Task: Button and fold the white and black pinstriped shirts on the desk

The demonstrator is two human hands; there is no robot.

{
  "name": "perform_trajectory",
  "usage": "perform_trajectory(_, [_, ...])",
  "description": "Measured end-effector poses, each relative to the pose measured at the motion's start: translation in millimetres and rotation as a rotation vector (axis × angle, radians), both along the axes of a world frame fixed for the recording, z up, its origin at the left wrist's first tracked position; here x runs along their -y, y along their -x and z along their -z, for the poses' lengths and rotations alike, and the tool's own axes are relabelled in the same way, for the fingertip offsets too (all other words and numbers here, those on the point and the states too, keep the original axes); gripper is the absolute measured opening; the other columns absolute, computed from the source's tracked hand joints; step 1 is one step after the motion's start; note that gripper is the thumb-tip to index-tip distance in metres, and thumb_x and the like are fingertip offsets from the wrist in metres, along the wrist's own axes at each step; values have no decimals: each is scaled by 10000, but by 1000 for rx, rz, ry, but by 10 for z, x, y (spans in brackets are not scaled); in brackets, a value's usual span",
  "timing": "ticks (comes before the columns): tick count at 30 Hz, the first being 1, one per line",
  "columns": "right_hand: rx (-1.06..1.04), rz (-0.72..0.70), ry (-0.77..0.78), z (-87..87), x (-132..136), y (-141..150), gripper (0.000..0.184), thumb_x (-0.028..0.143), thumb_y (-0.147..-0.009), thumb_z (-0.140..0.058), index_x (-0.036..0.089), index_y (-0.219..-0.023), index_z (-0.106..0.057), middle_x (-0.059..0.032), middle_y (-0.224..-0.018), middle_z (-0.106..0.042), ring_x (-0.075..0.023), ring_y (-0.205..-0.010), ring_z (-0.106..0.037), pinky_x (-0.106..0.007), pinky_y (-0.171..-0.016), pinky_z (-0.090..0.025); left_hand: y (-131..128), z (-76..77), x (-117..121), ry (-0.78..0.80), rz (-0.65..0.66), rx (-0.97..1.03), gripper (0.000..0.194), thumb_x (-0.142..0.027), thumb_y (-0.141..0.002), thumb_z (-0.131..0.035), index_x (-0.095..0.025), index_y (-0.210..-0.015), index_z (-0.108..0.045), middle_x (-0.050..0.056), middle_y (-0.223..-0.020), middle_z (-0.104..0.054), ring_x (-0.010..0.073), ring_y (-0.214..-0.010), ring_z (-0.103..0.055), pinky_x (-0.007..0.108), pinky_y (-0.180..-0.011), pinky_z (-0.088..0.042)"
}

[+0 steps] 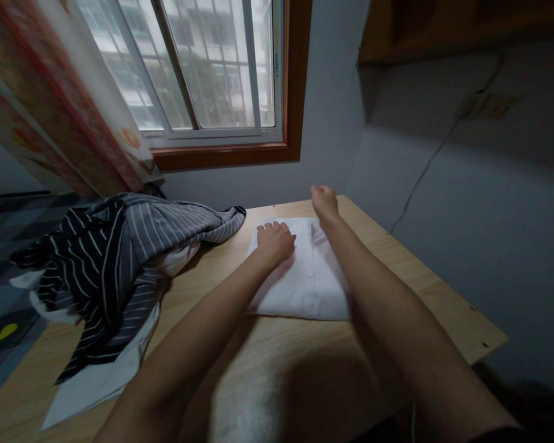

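A folded white button-up shirt [310,289] lies flat on the table, its row of buttons running up the middle. My left hand [276,240] rests palm down on the shirt's upper left part, fingers spread. At the far right corner of the shirt is my right hand [325,203], with its fingers curled in. Whether anything is inside those fingers is hidden from view. The right forearm passes over the shirt's right edge and covers part of it.
A heap of striped black and grey clothes [133,246] with white cloth under it lies on the left of the wooden table [258,369]. A window [203,67] and curtain [69,92] are behind. A cable [425,172] hangs down the right wall.
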State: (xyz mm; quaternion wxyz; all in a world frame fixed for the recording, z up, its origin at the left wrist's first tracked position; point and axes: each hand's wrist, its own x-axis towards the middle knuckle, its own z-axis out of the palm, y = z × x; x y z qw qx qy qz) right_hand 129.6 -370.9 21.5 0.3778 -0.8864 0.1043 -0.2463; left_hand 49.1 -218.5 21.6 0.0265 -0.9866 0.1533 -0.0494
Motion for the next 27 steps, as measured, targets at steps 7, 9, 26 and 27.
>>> perform_trajectory(7, [-252, -69, 324, 701, -705, 408, 494, 284, -995, -247, 160, -1444, -414, -74, -1529, -360, -273, -1433, -219, -485, -1155, -150, -258, 649, -102, 224, 74, 48, 449, -235, -973, -297, -190, -1394, -445, 123, -1304, -592, 261, -1283, -455, 440, -1074, -320])
perform_trajectory(9, [-313, -73, 387, 895, -611, 480, 504, 346, -1004, -239, 183, -1443, -424, -63, -1539, -344, -289, -1439, -197, -506, -1156, -114, -330, 740, -191, 238, 91, 46, 450, -225, -980, -257, -176, -1376, -465, 114, -1350, -565, 246, -1300, -446, 420, -1085, -318])
perform_trajectory(26, [-476, -42, 474, 1014, 270, 802, 648, 545, -976, -252, 202, -1525, -255, -77, -1597, -181, -311, -1453, -138, -586, -1143, -59, -458, 697, -431, 153, 19, 6, 606, -486, -972, -212, -144, -1436, -399, 134, -1540, -334, 301, -1421, -272, 587, -1133, -179])
perform_trajectory(27, [-482, -38, 464, 999, 330, 826, 631, 518, -981, -263, 193, -1522, -263, -93, -1592, -194, -318, -1449, -153, -594, -1139, -73, -406, 659, -441, 136, 29, 31, 592, -467, -972, -231, -131, -1422, -417, 146, -1530, -350, 307, -1416, -279, 579, -1133, -181])
